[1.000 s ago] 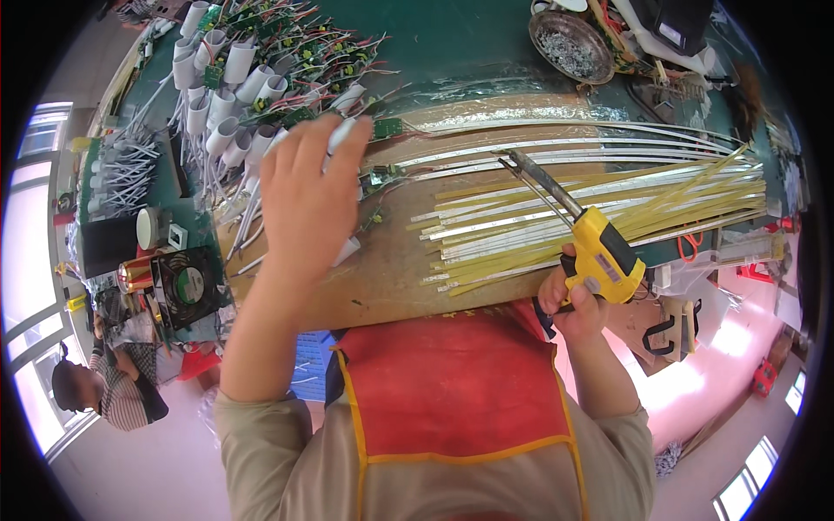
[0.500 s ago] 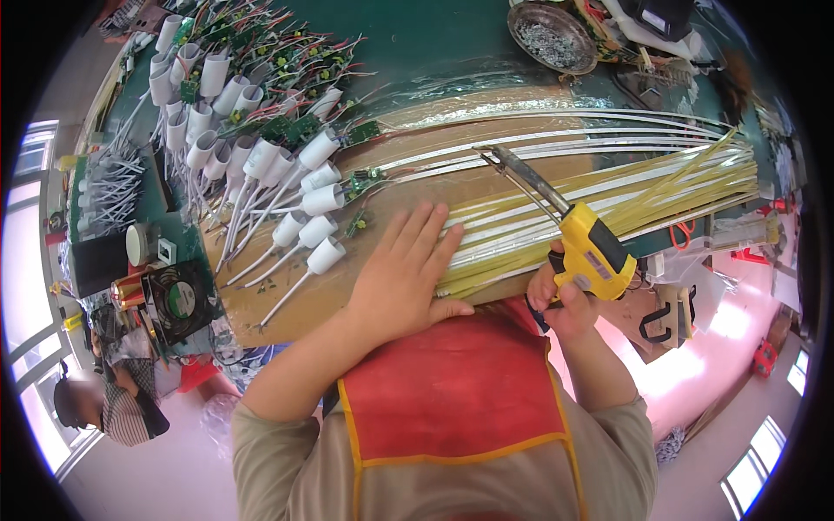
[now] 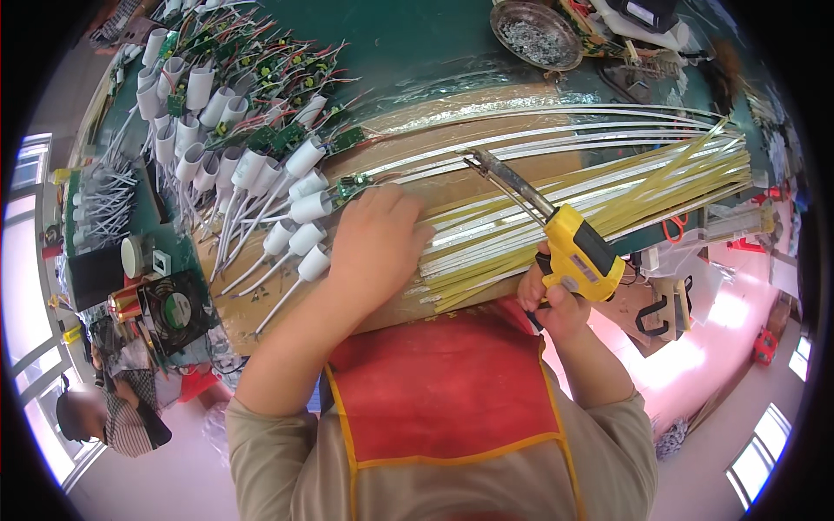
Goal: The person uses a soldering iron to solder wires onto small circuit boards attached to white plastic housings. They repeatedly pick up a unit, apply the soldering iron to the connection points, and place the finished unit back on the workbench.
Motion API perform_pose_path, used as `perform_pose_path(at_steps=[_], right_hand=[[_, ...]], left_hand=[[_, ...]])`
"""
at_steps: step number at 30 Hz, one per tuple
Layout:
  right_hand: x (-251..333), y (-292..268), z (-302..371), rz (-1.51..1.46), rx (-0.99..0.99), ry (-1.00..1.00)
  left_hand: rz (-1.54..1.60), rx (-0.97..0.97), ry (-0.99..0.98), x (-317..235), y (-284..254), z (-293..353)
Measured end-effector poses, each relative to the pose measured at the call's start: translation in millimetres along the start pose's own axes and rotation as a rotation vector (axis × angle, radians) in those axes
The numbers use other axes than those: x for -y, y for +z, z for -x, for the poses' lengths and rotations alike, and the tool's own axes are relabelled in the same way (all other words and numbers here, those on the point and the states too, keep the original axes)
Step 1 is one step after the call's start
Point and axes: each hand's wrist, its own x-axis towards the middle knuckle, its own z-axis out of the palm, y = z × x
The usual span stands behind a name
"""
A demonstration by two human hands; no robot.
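My soldering gun is yellow and black, my strips white and yellow, the tubes white, the circuit boards green, my apron red and yellow-edged.

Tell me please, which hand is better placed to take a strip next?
Probably the left: the left hand is beside the near ends of the strips, while the right hand has its grip around the yellow tool.

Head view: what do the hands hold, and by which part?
Right hand: yellow soldering gun, by its handle. Left hand: cannot tell; its grip is hidden.
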Motion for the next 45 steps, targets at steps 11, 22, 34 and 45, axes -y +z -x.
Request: perform_pose_path(at_steps=[11,22,34,45], right_hand=[[-0.6,0.8,1.1,-0.003,-0.007,0.002],[0.6,3.2,-0.9,-0.001,-0.008,-0.014],[-1.7,-0.3,0.7,-0.066,0.029,-0.039],[-2.2,-1.0,0.6,-0.096,0.036,-0.031]], left_hand=[[0.01,0.048,0.003,-0.3,3.5,-5.3],[0.362,0.19,-0.428,-11.4,-15.8,-7.1],[0.105,0.11,-0.013,-4.9,-5.8,-0.6],[0.07,-0.041,-0.08,10.9,1.9,-4.1]])
